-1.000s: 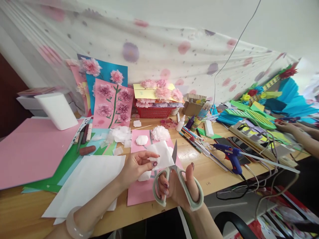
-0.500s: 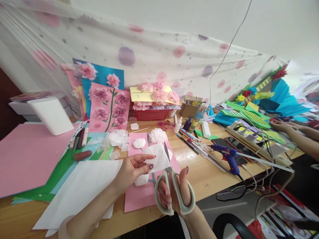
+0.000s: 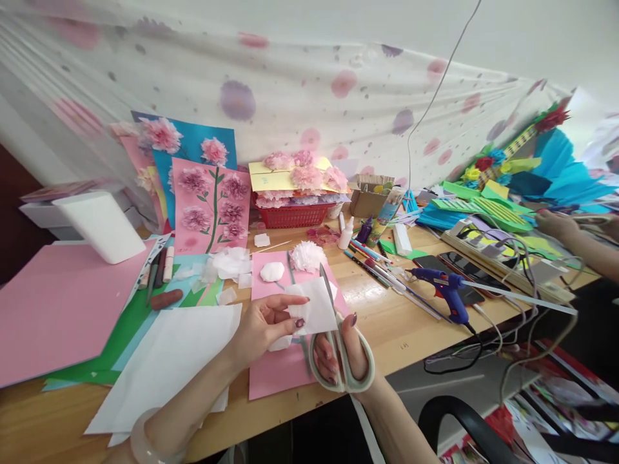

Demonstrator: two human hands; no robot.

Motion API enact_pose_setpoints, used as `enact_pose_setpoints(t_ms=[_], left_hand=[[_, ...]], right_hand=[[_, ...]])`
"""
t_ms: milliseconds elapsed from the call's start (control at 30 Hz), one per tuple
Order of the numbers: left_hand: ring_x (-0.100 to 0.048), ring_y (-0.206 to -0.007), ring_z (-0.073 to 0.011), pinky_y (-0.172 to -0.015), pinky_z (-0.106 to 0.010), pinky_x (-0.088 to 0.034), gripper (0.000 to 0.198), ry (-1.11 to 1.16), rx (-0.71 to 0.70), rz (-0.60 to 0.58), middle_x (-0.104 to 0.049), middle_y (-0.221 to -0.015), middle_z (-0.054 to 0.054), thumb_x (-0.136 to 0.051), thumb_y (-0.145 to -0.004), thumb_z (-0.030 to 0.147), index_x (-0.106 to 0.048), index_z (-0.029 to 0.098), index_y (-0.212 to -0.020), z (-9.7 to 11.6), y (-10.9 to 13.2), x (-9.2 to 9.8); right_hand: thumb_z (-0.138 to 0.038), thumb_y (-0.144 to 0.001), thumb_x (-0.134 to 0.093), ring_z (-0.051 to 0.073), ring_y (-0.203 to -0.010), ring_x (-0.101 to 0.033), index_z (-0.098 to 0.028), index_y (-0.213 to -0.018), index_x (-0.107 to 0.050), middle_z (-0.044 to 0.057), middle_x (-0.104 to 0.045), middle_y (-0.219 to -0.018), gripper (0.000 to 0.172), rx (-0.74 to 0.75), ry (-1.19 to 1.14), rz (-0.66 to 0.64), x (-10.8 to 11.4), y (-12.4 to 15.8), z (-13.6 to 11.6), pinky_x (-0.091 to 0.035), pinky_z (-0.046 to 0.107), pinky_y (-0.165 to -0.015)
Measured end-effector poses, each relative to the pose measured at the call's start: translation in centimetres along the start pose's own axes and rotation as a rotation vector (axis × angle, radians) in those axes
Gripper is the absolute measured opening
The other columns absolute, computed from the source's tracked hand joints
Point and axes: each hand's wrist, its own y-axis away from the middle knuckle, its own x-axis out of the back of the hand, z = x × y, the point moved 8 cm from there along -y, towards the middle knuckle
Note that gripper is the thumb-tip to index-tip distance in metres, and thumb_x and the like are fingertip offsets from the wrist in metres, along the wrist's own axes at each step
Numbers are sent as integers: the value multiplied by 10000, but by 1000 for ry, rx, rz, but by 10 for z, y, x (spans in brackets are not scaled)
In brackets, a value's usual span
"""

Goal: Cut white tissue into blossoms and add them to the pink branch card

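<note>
At lower centre, the pink card [image 3: 271, 380] is laid flat, apparently for easy reach. Above it, the pale-handled scissors [image 3: 335, 335] are gripped through their loops by the right hand [image 3: 355, 354], blades nearly closed. The white paper square [image 3: 314, 306] is pinched between the left hand's [image 3: 261, 327] thumb and fingers, seemingly for steadiness.

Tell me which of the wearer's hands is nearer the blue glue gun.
Right. The right hand, gripping scissors, is left of the blue glue gun in the picture; the left hand, pinching white paper, is farther left.
</note>
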Motion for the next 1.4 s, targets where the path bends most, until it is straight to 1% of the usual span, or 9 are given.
enact_pose_setpoints(t_ms=[200, 333, 467, 633, 733, 800, 967, 1200, 1400], left_hand=[[-608, -631, -135, -534, -222, -451, 440, 46, 2, 2, -701, -745, -41, -764, -689, 249, -650, 167, -1105, -4, -1, 4], [-600, -607, -121, -510, -214, -449, 297, 108, -12, 30, -696, -773, -38, -772, -674, 252, -682, 158, -941, -2, -1, 4], [-605, -628, -112, -551, -206, -462, 218, 155, -20, 30, -694, -751, -20, -795, -639, 208, -669, 154, -809, -2, -2, 1], [-661, -742, -172, -634, -256, -495, 433, 187, -21, -3, -729, -841, -56, -786, -655, 205, -600, 171, -1045, 1, -1, -3], [-673, -748, -191, -656, -285, -502, 662, 193, -18, -9, -741, -869, -61, -780, -666, 229, -465, 200, -1247, 4, 0, -4], [-673, -741, -188, -652, -278, -501, 683, 191, -18, -3, -742, -864, -60, -787, -657, 242, -453, 192, -1251, 6, 1, -4], [-670, -687, -173, -610, -257, -496, 655, 145, 14, 7, -736, -820, -58, -799, -638, 255, -471, 166, -1198, 7, 2, -8], [-672, -641, -182, -562, -254, -486, 689, -13, 40, 126, -738, -740, -50, -807, -618, 312, -475, 146, -1199, 7, 1, 1], [-669, -683, -183, -612, -265, -495, 320, 9, 42, 111, -737, -782, -69, -784, -634, 284, -641, 137, -880, 3, -3, 4]], right_hand=[[-460, -725, -709, 128, -451, -521, -231, -1148, -452, -66, -559, -569, 545, 277, 666, 425, 42, 34, -73, -431, 234, -440], [-293, -804, -571, 199, -707, -626, -198, -1072, -566, 38, -658, -765, 284, 315, 1274, 517, 62, 51, -107, -472, 302, -630], [-219, -832, -456, 278, -907, -643, -147, -1143, -589, 145, -690, -1014, 346, 279, 1665, 543, 89, 54, -115, -475, 374, -756], [-191, -870, -402, 299, -826, -648, -122, -1003, -677, 180, -695, -925, 313, 235, 1878, 449, 98, 48, -115, -465, 398, -744], [-304, -906, -421, 307, -843, -632, -154, -829, -694, 163, -694, -876, 321, 335, 1714, 487, 79, 53, -123, -454, 423, -771], [-411, -914, -445, 297, -900, -636, -167, -934, -688, 145, -702, -932, 344, 356, 1352, 486, 66, 54, -119, -467, 417, -797], [-449, -805, -649, 231, -825, -662, -158, -1121, -648, 74, -723, -834, 430, 175, 571, 113, 11, 29, -66, -506, 370, -800], [-448, -696, -742, 187, -643, -625, -153, -907, -727, 29, -692, -696, 363, 139, 399, 102, 3, 8, -48, -498, 305, -642], [-388, -688, -754, 119, -508, -523, -143, -930, -719, -16, -617, -557, 346, 200, 388, 190, 15, 8, -49, -441, 248, -518]])
